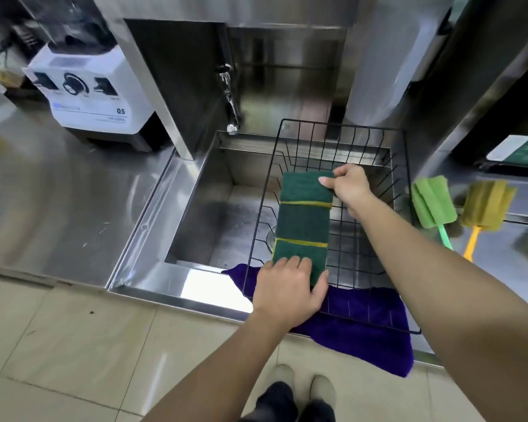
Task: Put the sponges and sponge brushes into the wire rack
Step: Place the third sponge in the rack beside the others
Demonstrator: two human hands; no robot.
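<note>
Left hand (287,287) closed on near end of row of three green scouring sponges (304,220); right hand (349,187) pinching far end. Row held inside black wire rack (287,166) over sink (195,208), apparently not yet released. Step judged: sponge placement. Next calls for lowering onto rack floor, release. Green sponge brush (433,202) and yellow sponge brush (486,207) remain on right counter (518,242), outside rack.

Black wire rack (342,138) set over the sink's right part. 3 green scouring sponges (304,222) with yellow foam edges, end to end in a row inside it, near its left side. Green sponge brush (432,201) and yellow sponge brush (485,206) lying side by side on the tabletop right of the rack, handles toward the viewer.
</note>
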